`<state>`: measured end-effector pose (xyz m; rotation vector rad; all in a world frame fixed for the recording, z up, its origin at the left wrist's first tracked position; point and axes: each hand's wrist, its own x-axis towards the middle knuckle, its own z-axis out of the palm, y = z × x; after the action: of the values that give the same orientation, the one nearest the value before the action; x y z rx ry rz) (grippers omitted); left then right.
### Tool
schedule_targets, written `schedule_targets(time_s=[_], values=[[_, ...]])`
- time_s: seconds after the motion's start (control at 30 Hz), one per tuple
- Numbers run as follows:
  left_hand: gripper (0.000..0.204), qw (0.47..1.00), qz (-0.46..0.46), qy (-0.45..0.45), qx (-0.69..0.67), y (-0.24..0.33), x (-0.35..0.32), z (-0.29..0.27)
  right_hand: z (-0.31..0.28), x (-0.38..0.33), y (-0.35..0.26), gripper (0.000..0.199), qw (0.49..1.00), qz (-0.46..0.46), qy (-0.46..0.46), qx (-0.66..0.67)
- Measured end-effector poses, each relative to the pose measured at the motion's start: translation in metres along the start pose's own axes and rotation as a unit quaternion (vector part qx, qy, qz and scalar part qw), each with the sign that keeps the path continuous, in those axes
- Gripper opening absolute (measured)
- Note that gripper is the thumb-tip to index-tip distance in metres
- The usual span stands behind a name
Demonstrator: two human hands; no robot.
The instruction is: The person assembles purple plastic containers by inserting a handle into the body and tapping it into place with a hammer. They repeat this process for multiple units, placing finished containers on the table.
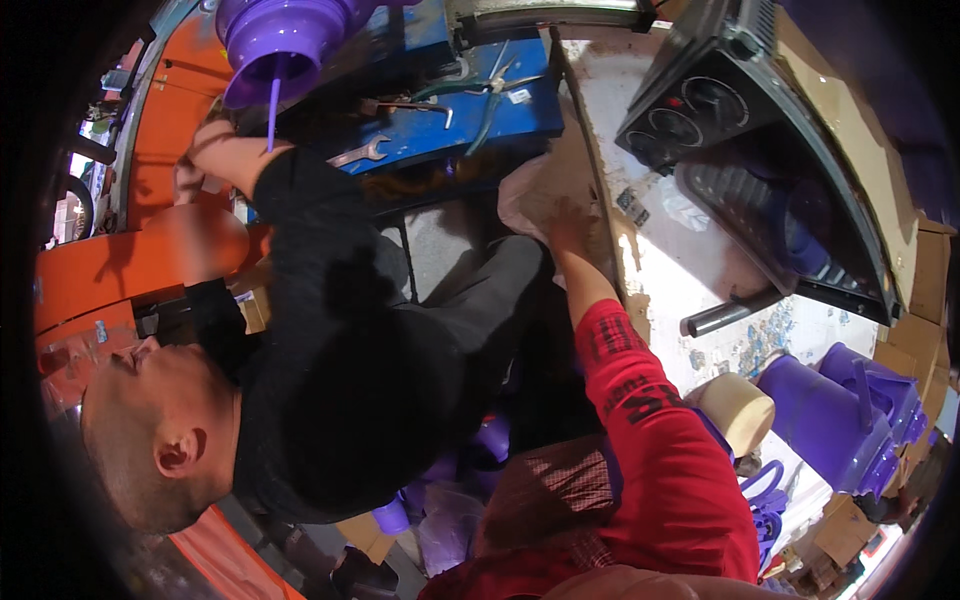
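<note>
On our red sleeve (640, 395) we see dark lettering; one small white label (519, 97) lies on the blue ledge (535, 112), and one black-and-white printed patch (632, 206) shows on the white counter (655, 285), too small for us to read. The fingers of our right hand (570, 225) are at the pale, crumpled sheet (522, 195), which spreads beside and under them at the counter's left edge; we cannot tell how far they are open or whether they grip it. Our left hand is out of view. We count one open-ended spanner (372, 151), one hex key (436, 108), one green-handled pair of pliers (484, 125), one cream tub (738, 412) and one black appliance (690, 110). A co-worker in black (345, 330) sits to our left.
</note>
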<state>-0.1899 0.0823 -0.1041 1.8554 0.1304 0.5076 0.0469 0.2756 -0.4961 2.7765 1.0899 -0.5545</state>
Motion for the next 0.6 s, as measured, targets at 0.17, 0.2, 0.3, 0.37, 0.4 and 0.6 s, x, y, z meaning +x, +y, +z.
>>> schedule_targets(time_s=[0.17, 0.2, 0.3, 0.37, 0.4, 0.6], values=[[0.052, 1.000, 0.011, -0.003, -0.008, -0.004, 0.000, -0.002, 0.003, 0.003, 0.015, 0.034, 0.999, -0.018, 0.049, -0.017], [0.051, 1.000, 0.018, -0.003, -0.008, -0.001, 0.000, -0.001, -0.005, 0.003, 0.013, 0.034, 0.998, 0.022, 0.036, 0.054], [0.050, 0.999, 0.040, -0.007, -0.005, 0.006, 0.005, 0.004, -0.047, -0.007, 0.010, 0.035, 0.977, 0.049, 0.104, 0.179], [0.050, 0.998, 0.060, -0.010, 0.000, 0.012, 0.011, 0.011, -0.087, -0.018, 0.004, 0.034, 0.963, 0.113, 0.099, 0.225], [0.050, 0.997, 0.070, -0.012, 0.003, 0.015, 0.014, 0.014, -0.108, -0.031, 0.006, 0.031, 0.994, -0.048, 0.059, -0.079], [0.048, 0.995, 0.082, -0.042, 0.025, 0.025, 0.027, 0.040, -0.249, -0.150, 0.011, 0.015, 0.960, -0.219, 0.098, 0.144]])
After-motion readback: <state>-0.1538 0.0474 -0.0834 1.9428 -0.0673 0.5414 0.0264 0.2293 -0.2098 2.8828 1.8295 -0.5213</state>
